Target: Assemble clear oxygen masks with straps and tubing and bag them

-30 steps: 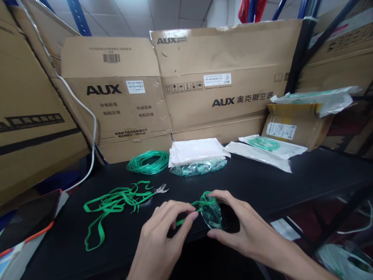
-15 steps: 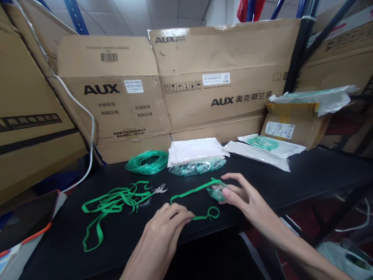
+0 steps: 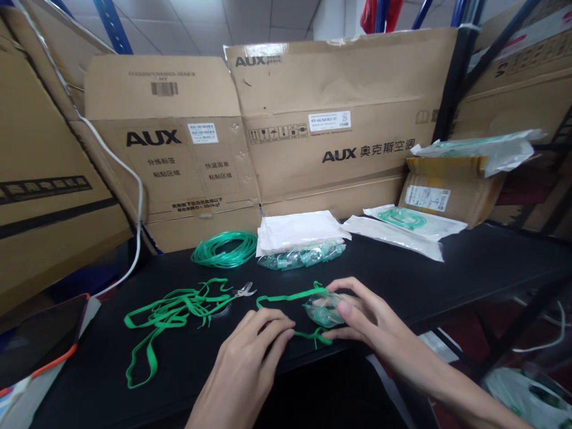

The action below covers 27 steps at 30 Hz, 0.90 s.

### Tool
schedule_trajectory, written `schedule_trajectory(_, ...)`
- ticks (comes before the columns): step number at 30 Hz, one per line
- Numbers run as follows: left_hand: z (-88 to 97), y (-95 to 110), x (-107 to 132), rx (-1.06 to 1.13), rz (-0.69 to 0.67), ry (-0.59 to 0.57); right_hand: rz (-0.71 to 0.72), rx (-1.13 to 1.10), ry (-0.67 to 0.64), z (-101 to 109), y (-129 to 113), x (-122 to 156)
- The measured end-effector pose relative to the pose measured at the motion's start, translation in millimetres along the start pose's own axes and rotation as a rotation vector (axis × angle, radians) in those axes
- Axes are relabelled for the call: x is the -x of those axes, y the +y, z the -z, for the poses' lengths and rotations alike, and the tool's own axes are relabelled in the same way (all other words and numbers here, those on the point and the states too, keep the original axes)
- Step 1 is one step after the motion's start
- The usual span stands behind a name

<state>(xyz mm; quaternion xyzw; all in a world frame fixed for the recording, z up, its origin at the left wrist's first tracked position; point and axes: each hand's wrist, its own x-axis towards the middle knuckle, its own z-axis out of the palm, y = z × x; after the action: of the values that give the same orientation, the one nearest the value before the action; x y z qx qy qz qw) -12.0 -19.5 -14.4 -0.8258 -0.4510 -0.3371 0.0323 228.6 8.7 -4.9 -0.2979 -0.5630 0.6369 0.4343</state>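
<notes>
My right hand (image 3: 364, 316) is closed round a clear, green-tinted oxygen mask (image 3: 322, 311), thumb on its near side and fingers curved about it, just above the black table. A green elastic strap (image 3: 290, 295) runs left from the mask's upper edge, then bends down towards my left hand (image 3: 255, 348). That hand rests low on the table with its fingers together, pinching the strap; a lower length of it comes out at the fingertips and ends in a small tangle under the mask. My left fingers partly hide the strap.
Left of my hands lies a heap of green straps (image 3: 179, 307) with small cutters (image 3: 243, 291) at its end. Behind are coiled green tubing (image 3: 224, 249), white packets (image 3: 304, 231) and bagged masks (image 3: 304, 256). Cardboard sheets (image 3: 286, 152) wall the back; a phone (image 3: 42, 339) lies left.
My right hand has brought the mask left and down, nearer my left hand. The strap's loose ring end now lies bunched by the mask. My left hand has hardly moved.
</notes>
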Motion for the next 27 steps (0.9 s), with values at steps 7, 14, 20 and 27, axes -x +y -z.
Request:
schedule_trajectory(7,-16.3,22.1,-7.7,0.088,-0.084,0.035,0.008,-0.029,-0.007,-2.8,0.8,-0.8)
schedule_trajectory(14,-17.1,20.0,-3.2,0.161,0.020,0.056,0.006,-0.070,-0.003,-3.7,2.2,-0.8)
schedule_trajectory(20,-20.9,19.5,-5.9,0.081,0.077,0.074,0.009,-0.101,0.030,-3.0,4.6,-0.4)
schedule_trajectory(27,-27.3,21.4,-10.4,0.078,0.070,0.085,0.006,-0.185,0.038,-3.4,11.9,-2.3)
